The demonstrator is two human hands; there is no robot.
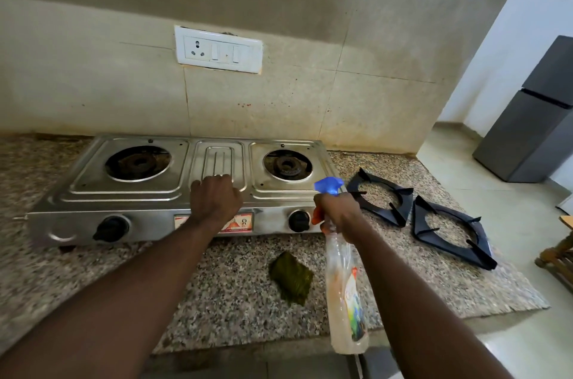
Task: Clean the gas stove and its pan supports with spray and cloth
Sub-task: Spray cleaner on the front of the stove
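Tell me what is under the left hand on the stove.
The left hand rests on the ribbed middle panel of the stove, between the left burner and right burner. It covers the panel's front end; the wrist hides part of the red front label.

Middle of red-and-white stove-front label [243,223] behind left hand [215,197], print unreadable; that hand's fingers hidden past knuckles. Neck of clear plastic spray bottle [344,292] inside right hand [338,211], bottle print blurred. At right edge, grey fridge [533,130] and wooden furniture [558,257] cut off.
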